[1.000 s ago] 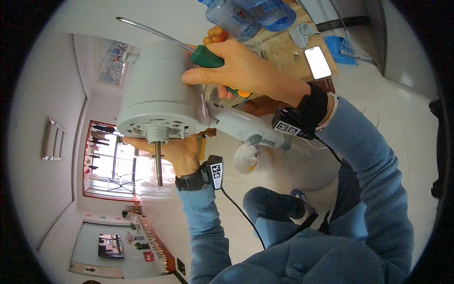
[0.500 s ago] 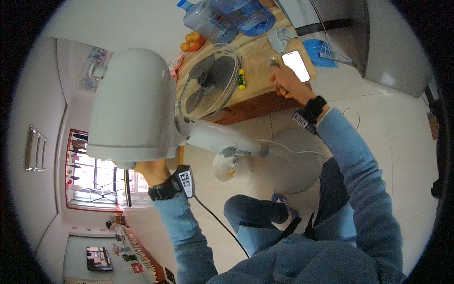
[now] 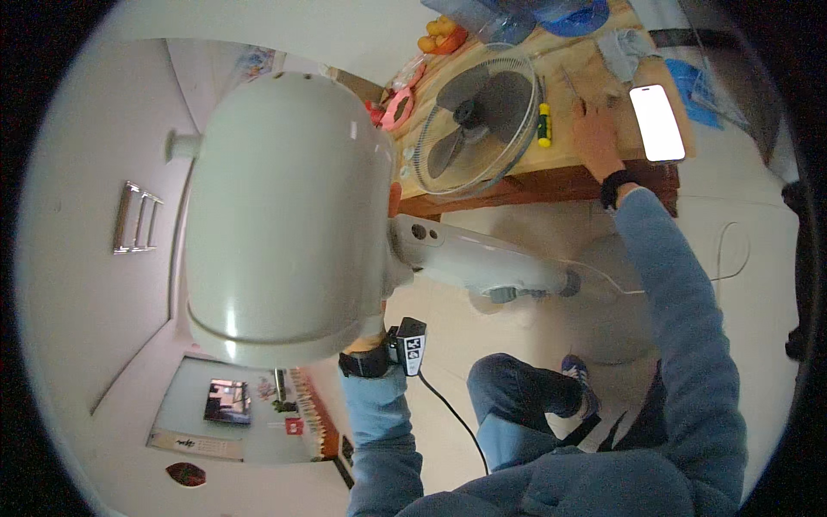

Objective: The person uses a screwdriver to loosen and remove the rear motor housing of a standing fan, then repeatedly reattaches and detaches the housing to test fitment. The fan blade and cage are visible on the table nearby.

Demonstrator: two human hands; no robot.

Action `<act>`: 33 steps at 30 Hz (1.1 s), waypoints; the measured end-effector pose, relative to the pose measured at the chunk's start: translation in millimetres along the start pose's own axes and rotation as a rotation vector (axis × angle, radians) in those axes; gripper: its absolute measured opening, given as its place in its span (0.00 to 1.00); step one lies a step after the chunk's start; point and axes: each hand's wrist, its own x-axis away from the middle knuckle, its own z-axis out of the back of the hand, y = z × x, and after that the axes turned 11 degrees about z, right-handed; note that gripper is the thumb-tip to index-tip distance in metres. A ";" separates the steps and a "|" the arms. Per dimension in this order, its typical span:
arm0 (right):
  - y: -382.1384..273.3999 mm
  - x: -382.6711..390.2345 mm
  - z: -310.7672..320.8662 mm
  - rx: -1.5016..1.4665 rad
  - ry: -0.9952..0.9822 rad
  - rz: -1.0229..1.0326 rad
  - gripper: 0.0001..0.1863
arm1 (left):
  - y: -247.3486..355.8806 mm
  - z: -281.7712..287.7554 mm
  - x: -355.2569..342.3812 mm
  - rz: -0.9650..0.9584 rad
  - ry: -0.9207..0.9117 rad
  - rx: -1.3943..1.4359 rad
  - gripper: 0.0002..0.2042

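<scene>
The pale grey-white motor housing of a fan (image 3: 284,215) fills the left side. Its neck (image 3: 474,254) runs right to the stand's round base (image 3: 612,314). Only the wrist of my left hand (image 3: 372,326) shows at the housing's lower edge; the housing hides its fingers. On the wooden table, my right hand (image 3: 599,142) reaches down among small dark items, its fingers blurred. Left of it lies a yellow-and-black screwdriver (image 3: 544,125). Farther left, the grey fan blades (image 3: 482,103) rest within a round wire grille (image 3: 530,142).
A lit phone (image 3: 657,125) lies at the table's right end, near a grey cloth (image 3: 624,53). Oranges in a bowl (image 3: 442,36) and large blue water bottles (image 3: 568,15) stand at the back. A white cable (image 3: 732,250) trails over the floor.
The view has swung left, so table and fan appear farther right. My right hand has come down onto the table. The motor housing looks bigger and covers more of my left hand.
</scene>
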 end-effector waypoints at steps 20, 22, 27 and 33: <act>-111.1 40.9 230.3 -1.965 0.468 0.708 0.22 | 19.4 72.8 -9.7 -0.134 -0.440 0.032 0.36; -111.6 39.0 229.9 -1.962 0.480 0.723 0.22 | 22.7 82.1 -10.7 0.051 -0.488 0.285 0.34; -132.5 36.4 231.8 -2.041 0.744 0.709 0.28 | 12.1 79.4 -11.2 -0.586 0.005 -0.566 0.29; -133.1 45.5 221.7 -2.162 0.346 0.675 0.37 | 36.4 66.5 18.5 -0.451 0.321 -0.275 0.35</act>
